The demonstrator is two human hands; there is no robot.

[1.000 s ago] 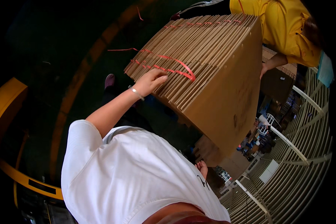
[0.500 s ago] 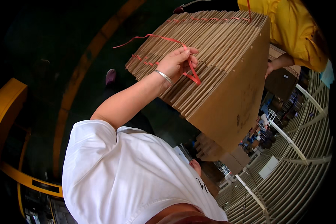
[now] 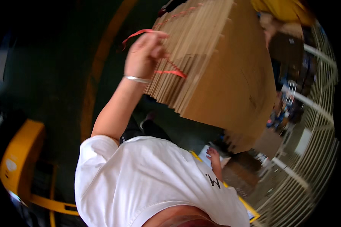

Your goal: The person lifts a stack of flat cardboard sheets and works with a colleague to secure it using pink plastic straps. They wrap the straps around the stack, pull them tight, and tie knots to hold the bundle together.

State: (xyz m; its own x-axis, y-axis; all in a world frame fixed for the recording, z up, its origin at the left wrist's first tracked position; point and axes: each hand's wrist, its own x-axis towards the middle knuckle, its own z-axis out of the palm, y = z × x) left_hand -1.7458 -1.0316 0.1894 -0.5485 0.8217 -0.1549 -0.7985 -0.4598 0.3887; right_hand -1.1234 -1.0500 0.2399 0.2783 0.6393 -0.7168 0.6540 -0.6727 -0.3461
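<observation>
A large bundle of flat brown cardboard (image 3: pixel 231 75), bound with red plastic strap, fills the upper middle. At its left side my left hand (image 3: pixel 144 53), a silver bracelet on the wrist, is raised and closed on the red strap (image 3: pixel 173 72). One loose end trails left from the fingers; the other part runs down to the bundle's edges. Motion blurs this hand. My right hand (image 3: pixel 213 154) is low beside my white shirt, its fingers apart and holding nothing visible, near a pale flat surface (image 3: pixel 205 156) with a yellow edge.
A person in yellow (image 3: pixel 286 9) stands at the far right, a hand by the cardboard. A yellow machine frame (image 3: pixel 21 159) stands at the left. A yellow floor line (image 3: pixel 96 64) curves past it. Brown cartons (image 3: pixel 240 174) lie to my right.
My left hand has moved left and up with the strap, away from the top of the bundle. My view has turned, and my right hand shows more fully.
</observation>
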